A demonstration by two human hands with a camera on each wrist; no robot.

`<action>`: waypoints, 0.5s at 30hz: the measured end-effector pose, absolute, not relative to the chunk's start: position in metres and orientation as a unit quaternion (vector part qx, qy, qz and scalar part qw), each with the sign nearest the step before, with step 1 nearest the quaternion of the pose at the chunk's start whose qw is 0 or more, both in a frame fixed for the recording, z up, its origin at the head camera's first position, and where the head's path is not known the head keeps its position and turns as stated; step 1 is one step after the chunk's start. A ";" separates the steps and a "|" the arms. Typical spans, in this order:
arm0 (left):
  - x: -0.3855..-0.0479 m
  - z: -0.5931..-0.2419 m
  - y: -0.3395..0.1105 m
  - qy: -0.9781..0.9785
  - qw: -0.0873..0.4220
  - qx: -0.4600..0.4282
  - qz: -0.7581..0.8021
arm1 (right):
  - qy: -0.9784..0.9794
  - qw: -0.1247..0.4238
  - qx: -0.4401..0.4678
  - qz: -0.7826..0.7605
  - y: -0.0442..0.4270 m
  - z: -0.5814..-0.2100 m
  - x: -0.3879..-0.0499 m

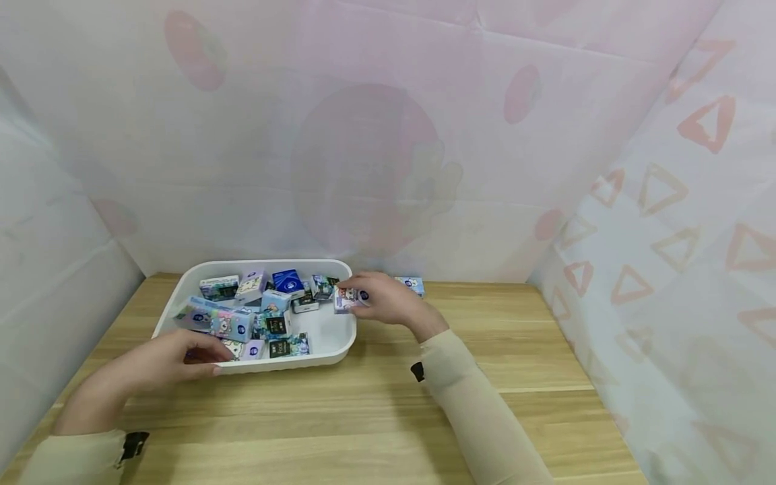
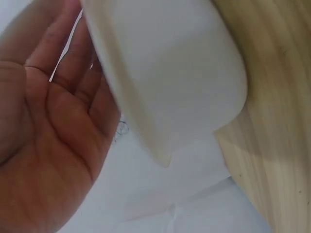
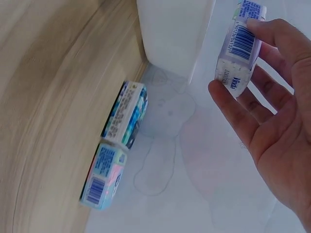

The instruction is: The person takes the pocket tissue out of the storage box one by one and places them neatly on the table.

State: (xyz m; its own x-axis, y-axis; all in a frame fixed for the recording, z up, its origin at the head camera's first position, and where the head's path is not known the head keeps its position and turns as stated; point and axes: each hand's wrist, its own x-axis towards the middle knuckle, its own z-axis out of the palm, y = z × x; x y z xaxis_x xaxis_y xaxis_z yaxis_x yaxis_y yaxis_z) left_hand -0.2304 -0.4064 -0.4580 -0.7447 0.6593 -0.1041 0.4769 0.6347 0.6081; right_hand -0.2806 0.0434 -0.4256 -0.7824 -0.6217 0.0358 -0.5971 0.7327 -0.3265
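My right hand point(image 1: 382, 298) pinches a small lilac-and-white tissue pack point(image 1: 345, 300) over the right end of a white plastic tray point(image 1: 330, 357). In the right wrist view, the pack point(image 3: 238, 51) shows a barcode and the brand Vinda, with thumb and fingers on its sides. Several tissue packs in blue, lilac and dark green lie jumbled in the tray, among them a long light-blue pack point(image 1: 221, 320). At the tray's front left, my left hand point(image 1: 172, 357) grips the rim point(image 2: 121, 73), its fingers reaching inside; their tips are hidden.
Right of the tray, against the back sheet, two tissue packs stand end to end on the wooden table point(image 1: 485, 377): a dark green-blue one point(image 3: 125, 115) and a light-blue one point(image 3: 103, 175). Patterned white sheets point(image 1: 376, 168) wall the table at the back and sides.
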 end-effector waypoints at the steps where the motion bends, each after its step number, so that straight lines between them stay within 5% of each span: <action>1: -0.231 -0.459 -0.406 0.892 0.163 0.318 0.277 | 0.930 0.038 -0.326 -0.165 0.046 -0.426 -0.281; 15: -0.228 -0.456 -0.395 0.919 0.160 0.276 0.231 | 0.938 0.027 -0.293 -0.184 0.100 -0.434 -0.296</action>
